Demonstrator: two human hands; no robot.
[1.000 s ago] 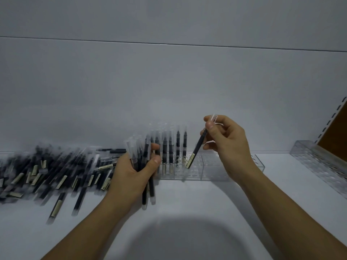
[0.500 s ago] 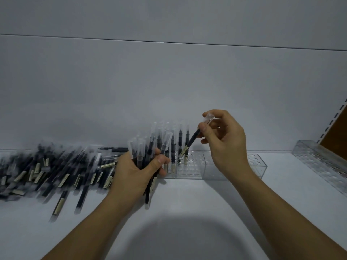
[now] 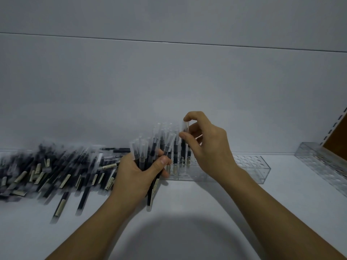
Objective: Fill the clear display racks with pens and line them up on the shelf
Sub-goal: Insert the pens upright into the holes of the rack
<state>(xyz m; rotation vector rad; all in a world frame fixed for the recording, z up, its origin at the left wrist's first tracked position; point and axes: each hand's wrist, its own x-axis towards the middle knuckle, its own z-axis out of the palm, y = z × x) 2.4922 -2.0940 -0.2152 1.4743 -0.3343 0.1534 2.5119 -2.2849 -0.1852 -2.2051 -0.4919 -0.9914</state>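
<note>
the left hand (image 3: 137, 175) is closed round a bundle (image 3: 145, 156) of black pens with clear caps, thumb across the front, the caps fanning up and the lower ends reaching down to the white shelf (image 3: 187, 203). the right hand (image 3: 210, 147) pinches one pen (image 3: 183, 147) near its clear cap between thumb and forefinger, the other fingers loosely curled behind. that pen stands upright, its lower end down at the top of the clear rack (image 3: 249, 166) – whether it sits fully in a hole i cannot tell. the rack lies along the shelf near the back wall (image 3: 169, 91); a few standing pens (image 3: 175, 152) fill its left end, just beside the held one, and round holes show along its right part. left of the hands a blurred pile (image 3: 56, 171) of loose pens sprawls over the shelf, some with pale labels. a second rack (image 3: 323, 162) lies at the far right – well apart from the first, slanting toward the near edge.
</note>
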